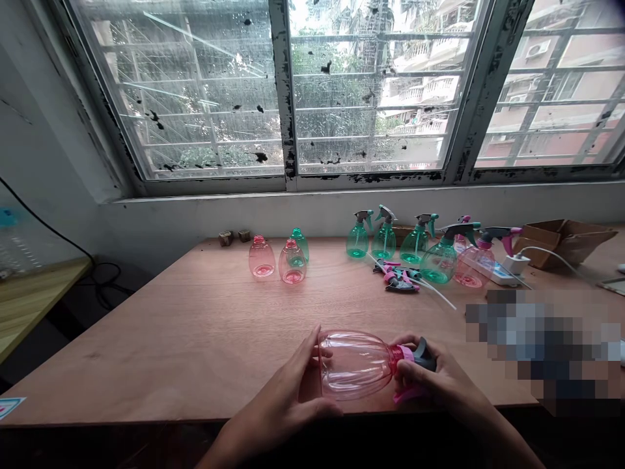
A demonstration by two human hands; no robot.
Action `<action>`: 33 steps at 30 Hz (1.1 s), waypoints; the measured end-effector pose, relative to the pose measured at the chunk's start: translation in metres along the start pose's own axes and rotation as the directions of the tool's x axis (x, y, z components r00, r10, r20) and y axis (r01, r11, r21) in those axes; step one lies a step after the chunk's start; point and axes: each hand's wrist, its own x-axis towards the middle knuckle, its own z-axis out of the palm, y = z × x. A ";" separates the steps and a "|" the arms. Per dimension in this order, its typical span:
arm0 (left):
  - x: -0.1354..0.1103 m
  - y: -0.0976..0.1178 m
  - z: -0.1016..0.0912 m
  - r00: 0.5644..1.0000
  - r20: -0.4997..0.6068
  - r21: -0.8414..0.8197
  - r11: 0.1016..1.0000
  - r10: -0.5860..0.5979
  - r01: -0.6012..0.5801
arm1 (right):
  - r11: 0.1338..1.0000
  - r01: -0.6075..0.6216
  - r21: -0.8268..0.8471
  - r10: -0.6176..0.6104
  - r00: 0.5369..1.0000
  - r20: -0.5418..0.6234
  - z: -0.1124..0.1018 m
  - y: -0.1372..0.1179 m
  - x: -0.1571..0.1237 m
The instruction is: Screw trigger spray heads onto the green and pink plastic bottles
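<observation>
A clear pink spray bottle (359, 365) lies on its side in the air over the table's front edge, its base to the left and its neck to the right. Around the base end curls my left hand (288, 384), thumb below and fingers partly seen through the plastic. My right hand (430, 374) grips the pink collar (404, 353) and the grey and pink spray head (424, 355) at the neck. The trigger points down, and the fingers behind the neck are partly hidden.
Two pink bottles (262, 258) and a green bottle (301, 242) without heads stand at back left. Green spray bottles (383, 240) with heads, loose spray heads (398, 277), a power strip (505, 277) and a cardboard box (556, 241) sit at back right. A blurred patch covers the right.
</observation>
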 end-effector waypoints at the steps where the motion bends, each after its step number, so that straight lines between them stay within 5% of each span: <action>1: 0.000 0.000 0.000 1.000 -0.006 0.023 1.000 0.005 -0.005 | 1.000 0.003 0.002 -0.003 1.000 0.002 0.000 0.000 0.000; 6: 0.000 -0.003 -0.002 0.997 0.008 0.075 0.995 0.071 -0.072 | 1.000 0.008 -0.010 -0.008 1.000 0.002 0.000 0.000 0.001; 33: 0.000 0.003 -0.001 0.999 -0.011 0.059 0.997 0.050 -0.049 | 1.000 -0.019 -0.007 0.019 1.000 -0.019 0.000 0.001 0.000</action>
